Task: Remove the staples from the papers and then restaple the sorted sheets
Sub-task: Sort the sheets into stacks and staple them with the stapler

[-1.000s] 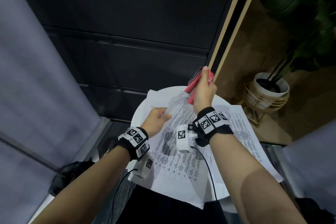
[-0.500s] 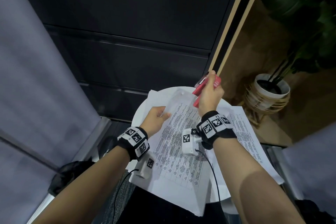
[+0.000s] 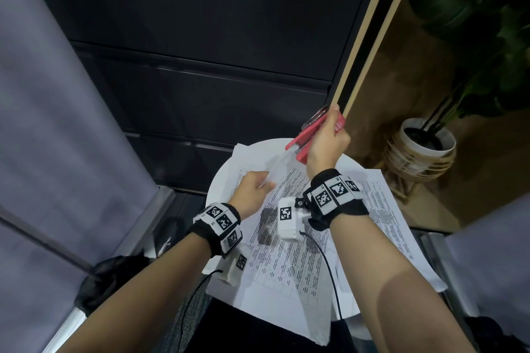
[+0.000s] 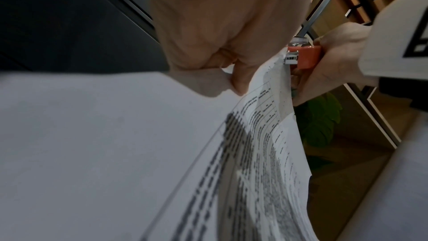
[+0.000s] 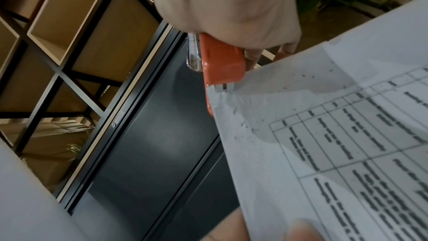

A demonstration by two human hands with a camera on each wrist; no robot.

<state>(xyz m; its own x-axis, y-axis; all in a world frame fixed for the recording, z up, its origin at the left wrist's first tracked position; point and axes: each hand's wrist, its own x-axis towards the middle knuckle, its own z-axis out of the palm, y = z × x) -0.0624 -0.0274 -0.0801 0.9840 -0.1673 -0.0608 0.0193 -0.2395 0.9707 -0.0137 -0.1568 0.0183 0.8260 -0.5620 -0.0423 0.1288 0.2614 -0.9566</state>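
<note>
The right hand [image 3: 325,144] is closed around a red stapler [image 3: 308,137], with the fingers wrapped over its body, and holds it lifted above the round white table [image 3: 220,183]. The mouth of the stapler sits over the upper corner of the printed sheets [image 3: 286,238]; in the right wrist view the metal nose [image 5: 221,87] touches the paper corner, where many small holes show. Whether the stapler is pressed fully together I cannot tell. The left hand [image 3: 252,192] pinches the same sheets at their left edge, a little below that corner, thumb on top and the fingers curled under the paper, as the left wrist view shows. The held corner is raised off the table, while the lower part of the sheets hangs over the near edge of the table.

More printed papers [image 3: 393,223] lie flat on the table to the right, under the right forearm, and one more white sheet [image 3: 243,157] lies under the left hand. Both wrists carry black bands with square black-and-white markers and a small white camera box with a cable. Behind the table stands a dark cabinet [image 3: 200,37]. At the right, on the floor, there is a plant in a white pot [image 3: 427,146].
</note>
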